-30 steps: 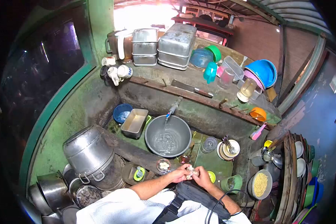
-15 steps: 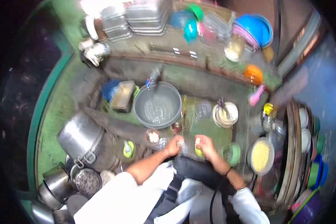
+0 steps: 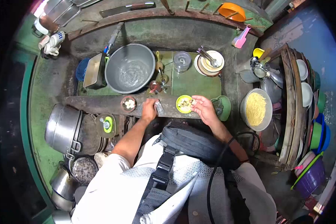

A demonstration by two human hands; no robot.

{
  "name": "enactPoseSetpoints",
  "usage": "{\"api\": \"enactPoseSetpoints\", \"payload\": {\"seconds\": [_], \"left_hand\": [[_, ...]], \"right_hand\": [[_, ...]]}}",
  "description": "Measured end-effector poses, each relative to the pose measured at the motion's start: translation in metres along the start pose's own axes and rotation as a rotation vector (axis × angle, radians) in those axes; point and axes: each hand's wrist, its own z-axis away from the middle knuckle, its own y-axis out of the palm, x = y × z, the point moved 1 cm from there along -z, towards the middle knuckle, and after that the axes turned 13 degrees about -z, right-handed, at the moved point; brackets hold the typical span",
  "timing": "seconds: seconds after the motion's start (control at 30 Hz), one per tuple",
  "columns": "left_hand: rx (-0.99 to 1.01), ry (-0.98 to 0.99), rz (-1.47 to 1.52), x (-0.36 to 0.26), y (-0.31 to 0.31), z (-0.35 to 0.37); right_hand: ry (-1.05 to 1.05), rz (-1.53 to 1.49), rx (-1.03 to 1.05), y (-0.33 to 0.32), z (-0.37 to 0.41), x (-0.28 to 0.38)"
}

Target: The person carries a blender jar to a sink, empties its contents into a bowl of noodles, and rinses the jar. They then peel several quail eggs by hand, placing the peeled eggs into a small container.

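Note:
On the grey ledge, my left hand (image 3: 149, 109) is closed, its fingers at a crumpled clear plastic bag (image 3: 159, 108). My right hand (image 3: 204, 108) is at the right rim of a small yellow-green bowl (image 3: 180, 108), its thumb and fingers pinched around something pale, too small to name. Small pale and dark bits lie in that bowl. Left of my left hand stands a small reddish bowl (image 3: 128, 109) holding several white, rounded pieces. A green bowl (image 3: 224, 108) is just right of my right hand.
A large grey basin (image 3: 112, 80) of water stands in the sink area beside a metal tin (image 3: 93, 72). Stacked plates with spoons (image 3: 212, 61) are behind my right hand. At right is a bowl of yellow noodles (image 3: 255, 108); at left, a big metal pot (image 3: 63, 127).
The view has tilted down and turned, and is sharper. My left hand has moved away from my right, onto the ledge. My right hand now reaches the yellow-green bowl's rim.

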Motion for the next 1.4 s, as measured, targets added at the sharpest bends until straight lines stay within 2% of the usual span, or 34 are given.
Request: {"api": "enactPoseSetpoints", "payload": {"seconds": [0.1, 0.17, 0.23, 0.3, 0.37, 0.43, 0.5, 0.53, 0.57, 0.63, 0.7, 0.77, 0.8, 0.83, 0.9, 0.93, 0.97, 1.07, 1.3, 1.4], "left_hand": [[0.062, -0.082, 0.077, 0.000, -0.004, -0.013], [0.058, -0.046, 0.050, -0.006, -0.014, -0.018], [0.166, -0.058, 0.115, -0.010, -0.021, -0.021], [0.177, -0.019, 0.118, -0.007, -0.024, -0.022], [0.088, 0.072, 0.048, -0.011, -0.029, -0.022], [0.053, 0.083, 0.035, -0.020, -0.035, -0.020], [-0.020, -0.042, 0.105, -0.032, -0.046, -0.015], [-0.059, -0.058, 0.153, -0.046, -0.054, -0.014], [0.027, -0.096, 0.253, -0.056, -0.055, -0.015], [0.179, -0.145, 0.666, -0.073, -0.048, -0.020], [0.268, -0.135, 0.904, -0.103, -0.062, -0.030], [0.363, -0.076, 0.884, -0.128, -0.073, -0.033], [0.385, -0.058, 0.881, -0.136, -0.076, -0.035], [0.383, -0.056, 0.880, -0.137, -0.074, -0.036], [0.330, -0.102, 0.931, -0.139, -0.071, -0.038], [0.325, -0.120, 0.894, -0.142, -0.077, -0.039], [0.329, -0.117, 0.893, -0.141, -0.075, -0.038], [0.298, -0.087, 1.006, -0.145, -0.078, -0.034], [0.253, -0.075, 0.988, -0.152, -0.082, -0.031], [0.271, -0.089, 1.044, -0.153, -0.083, -0.030]], "right_hand": [[0.009, 0.028, 0.011, 0.000, 0.005, 0.000], [0.008, 0.063, -0.001, -0.002, 0.009, -0.002], [0.021, 0.059, 0.011, -0.006, 0.009, -0.008], [0.061, 0.065, 0.039, -0.008, 0.010, -0.009], [0.060, 0.065, 0.036, -0.001, 0.012, -0.007], [0.056, 0.066, 0.031, 0.002, 0.012, -0.004], [0.053, 0.130, 0.104, 0.005, 0.007, -0.003], [0.013, 0.110, 0.101, 0.012, 0.009, 0.000], [0.013, 0.108, 0.105, 0.014, 0.007, 0.000], [-0.051, 0.211, 0.083, 0.016, 0.002, 0.001], [-0.121, 0.285, 0.073, 0.025, 0.000, 0.002], [-0.230, 0.355, 0.162, 0.033, -0.001, 0.003], [-0.311, 0.367, 0.139, 0.039, -0.002, 0.002], [-0.314, 0.367, 0.141, 0.042, -0.001, 0.003], [-0.345, 0.557, 0.015, 0.047, 0.002, 0.008], [-0.454, 0.672, -0.002, 0.064, 0.011, 0.020], [-0.456, 0.671, -0.006, 0.066, 0.013, 0.021], [-0.708, 0.932, 0.000, 0.071, 0.017, 0.024], [-0.809, 0.985, 0.032, 0.075, 0.023, 0.028], [-0.782, 1.038, 0.020, 0.074, 0.023, 0.030]]}}
